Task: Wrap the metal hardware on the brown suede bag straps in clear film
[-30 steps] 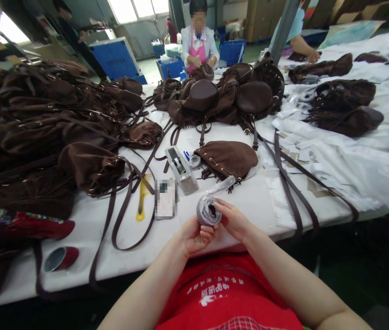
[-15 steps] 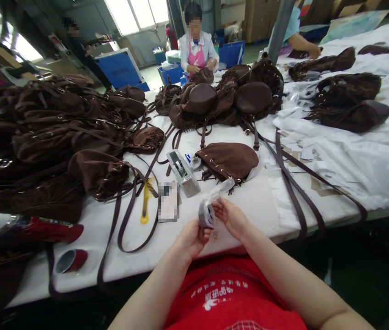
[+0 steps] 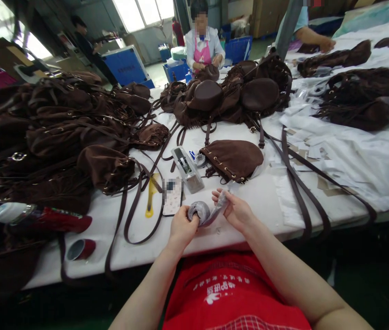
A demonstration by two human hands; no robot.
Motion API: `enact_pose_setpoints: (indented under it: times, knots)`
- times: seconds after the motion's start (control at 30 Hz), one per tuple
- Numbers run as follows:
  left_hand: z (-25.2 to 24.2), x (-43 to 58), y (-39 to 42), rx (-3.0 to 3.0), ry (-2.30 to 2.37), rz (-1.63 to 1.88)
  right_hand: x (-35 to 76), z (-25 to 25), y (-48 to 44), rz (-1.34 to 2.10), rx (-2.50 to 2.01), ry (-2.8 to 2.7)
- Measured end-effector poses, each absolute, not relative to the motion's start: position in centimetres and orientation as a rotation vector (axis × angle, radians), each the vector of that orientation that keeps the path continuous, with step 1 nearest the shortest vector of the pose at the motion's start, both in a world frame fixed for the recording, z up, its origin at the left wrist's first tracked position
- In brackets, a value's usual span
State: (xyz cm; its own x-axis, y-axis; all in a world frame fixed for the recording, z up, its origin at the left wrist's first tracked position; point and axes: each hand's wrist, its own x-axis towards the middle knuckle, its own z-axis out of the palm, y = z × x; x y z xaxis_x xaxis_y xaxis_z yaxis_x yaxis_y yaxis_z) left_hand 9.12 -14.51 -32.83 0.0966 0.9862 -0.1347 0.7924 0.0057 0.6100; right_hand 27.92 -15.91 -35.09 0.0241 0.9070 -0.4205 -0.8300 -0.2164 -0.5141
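Note:
My left hand [image 3: 183, 228] is closed around a roll of greyish see-through plastic strip [image 3: 198, 211], low over the white table. The strip's loose end [image 3: 221, 204] stretches to my right hand [image 3: 236, 211], which pinches it between thumb and fingers. Beyond my hands lies a brown drawstring bag [image 3: 237, 158] with gold eyelets. Left of the bag is a grey plastic case [image 3: 188, 170] with small items in it. A patterned phone [image 3: 173, 202] and a yellow comb [image 3: 150, 197] lie to the left of my hands.
Brown bags are piled at the left [image 3: 57, 119] and back [image 3: 229, 96], with straps trailing across the table. A red thermos [image 3: 60, 220] and its cup [image 3: 81, 249] are at front left. White sheets [image 3: 369, 160] cover the right. A co-worker [image 3: 204, 46] handles a bag across the table.
My hands have drawn apart: the left went left with the roll, and the strip's end now spans between them. The view has shifted slightly.

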Motion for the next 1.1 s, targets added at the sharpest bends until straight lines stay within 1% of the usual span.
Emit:
enact_pose_setpoints:
  times: [0.17, 0.33, 0.43, 0.5, 0.63, 0.7, 0.8, 0.93, 1.1]
  knots:
    - [-33.2, 10.2, -15.2, 1.940, 1.775, 0.217, 28.1, -36.2, -16.3, 1.616, -0.802, -0.123]
    - [-33.1, 11.4, -15.7, 2.142, 1.733, 0.179, 28.3, -36.9, -16.8, 1.616, -0.835, -0.167]
    - [-32.7, 11.6, -15.2, 2.069, 1.654, 0.195, 28.5, -36.9, -17.1, 1.622, -0.868, -0.230]
    - [-32.5, 11.6, -14.9, 1.852, 1.559, 0.256, 28.8, -36.6, -17.3, 1.623, -0.892, -0.260]
    - [-32.8, 11.5, -15.2, 1.039, 1.239, 0.326, 29.5, -35.8, -18.2, 1.616, -0.900, -0.405]
    - [-33.2, 11.5, -15.7, 0.666, 1.045, 0.347, 29.3, -35.4, -18.9, 1.582, -0.951, -0.567]
    - [-33.8, 11.1, -16.6, 0.217, 0.814, 0.271, 28.3, -35.1, -19.9, 1.474, -1.154, -0.897]
    - [-33.9, 10.1, -17.3, -0.081, 0.676, 0.241, 26.8, -34.7, -20.2, 1.353, -1.275, -1.183]
    - [-33.1, 9.4, -17.5, -0.132, 0.677, 0.300, 25.6, -34.7, -19.7, 1.363, -1.274, -1.238]
